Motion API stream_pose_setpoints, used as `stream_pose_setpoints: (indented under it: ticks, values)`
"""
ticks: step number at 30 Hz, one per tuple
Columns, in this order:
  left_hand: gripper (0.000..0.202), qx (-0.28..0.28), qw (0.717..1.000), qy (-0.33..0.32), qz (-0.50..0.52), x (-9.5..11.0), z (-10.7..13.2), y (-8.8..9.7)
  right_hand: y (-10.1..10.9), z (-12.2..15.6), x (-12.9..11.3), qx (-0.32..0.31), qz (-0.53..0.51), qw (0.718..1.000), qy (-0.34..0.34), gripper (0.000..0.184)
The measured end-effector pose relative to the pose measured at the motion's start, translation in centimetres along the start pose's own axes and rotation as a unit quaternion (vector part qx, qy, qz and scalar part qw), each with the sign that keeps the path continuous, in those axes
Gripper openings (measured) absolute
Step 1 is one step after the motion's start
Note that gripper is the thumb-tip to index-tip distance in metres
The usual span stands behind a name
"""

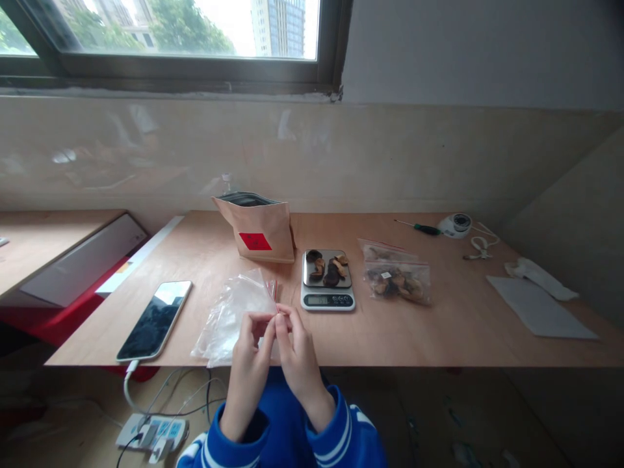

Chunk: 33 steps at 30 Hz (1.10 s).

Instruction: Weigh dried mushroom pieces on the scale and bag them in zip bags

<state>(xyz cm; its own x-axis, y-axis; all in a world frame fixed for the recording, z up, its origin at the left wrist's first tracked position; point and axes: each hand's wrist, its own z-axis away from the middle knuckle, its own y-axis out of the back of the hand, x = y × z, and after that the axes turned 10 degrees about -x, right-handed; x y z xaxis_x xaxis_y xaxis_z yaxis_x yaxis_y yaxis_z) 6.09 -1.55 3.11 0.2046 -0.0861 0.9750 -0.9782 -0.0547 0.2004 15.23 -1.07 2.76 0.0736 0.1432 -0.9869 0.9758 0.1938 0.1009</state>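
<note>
Two hands pinch the top edge of an empty clear bag at the table's front edge.
Left hand (251,354) and right hand (295,351) are closed together on the clear bag (229,315), it seems to open its mouth. Next, the dried pieces (327,266) on the scale (327,279) likely need careful lifting in.

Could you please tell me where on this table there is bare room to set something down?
The table is bare along its front edge between the scale and the grey sheet, and at the back between the brown pouch and the screwdriver. It is crowded in front, around both hands, the clear bags and the phone.
</note>
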Motion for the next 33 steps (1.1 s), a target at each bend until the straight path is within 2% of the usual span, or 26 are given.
stream_pose_setpoints:
  ticks: [5,8,10,12,16,18,20,21,23,25,27,30,33]
  values:
    - [0.020,-0.044,0.998,-0.018,0.042,0.5,-0.2,-1.4,2.7,0.0,-0.8,-0.044,-0.045,0.998,0.020,0.037]
    - [0.019,-0.045,0.998,-0.028,0.020,1.0,0.0,-1.9,3.4,0.1,-1.3,-0.060,-0.044,0.997,0.029,0.034]
    - [0.018,-0.032,0.999,-0.030,-0.018,1.4,0.1,-2.2,3.7,0.1,-1.1,-0.045,-0.028,0.998,0.024,0.035]
    - [0.017,0.009,0.998,-0.033,-0.050,1.7,0.1,-2.5,4.1,-0.2,-0.4,-0.012,-0.010,1.000,0.002,0.038]
    - [0.015,0.164,0.986,-0.038,-0.016,2.1,-0.5,-2.8,5.9,-0.7,1.6,0.080,0.007,0.995,-0.064,0.038]
    - [0.018,0.219,0.975,-0.043,0.007,2.3,-1.1,-2.9,7.0,-0.9,2.1,0.061,-0.001,0.996,-0.070,0.039]
    - [0.020,0.244,0.969,-0.043,0.011,2.4,-1.8,-3.0,8.1,-1.2,2.2,-0.008,-0.003,0.998,-0.059,0.039]
    - [0.021,0.250,0.967,-0.038,0.007,2.4,-2.1,-3.1,8.6,-1.5,2.2,-0.022,0.006,0.999,-0.049,0.039]
    - [0.022,0.250,0.968,-0.021,-0.009,2.3,-2.8,-3.3,9.6,-2.4,2.2,0.029,0.067,0.997,-0.016,0.038]
    - [0.023,0.245,0.969,-0.008,-0.014,2.0,-3.4,-3.5,10.6,-3.9,2.7,0.129,0.172,0.976,0.027,0.033]
    - [0.024,0.252,0.968,-0.001,0.006,1.7,-3.9,-3.8,11.6,-5.7,3.5,0.186,0.285,0.939,0.049,0.029]
    - [0.027,0.264,0.963,0.007,0.052,0.9,-4.3,-4.3,12.8,-7.8,5.0,0.188,0.398,0.897,0.029,0.026]
    - [0.031,0.255,0.963,0.023,0.086,0.3,-4.5,-4.7,13.6,-8.8,5.9,0.164,0.444,0.881,-0.003,0.023]
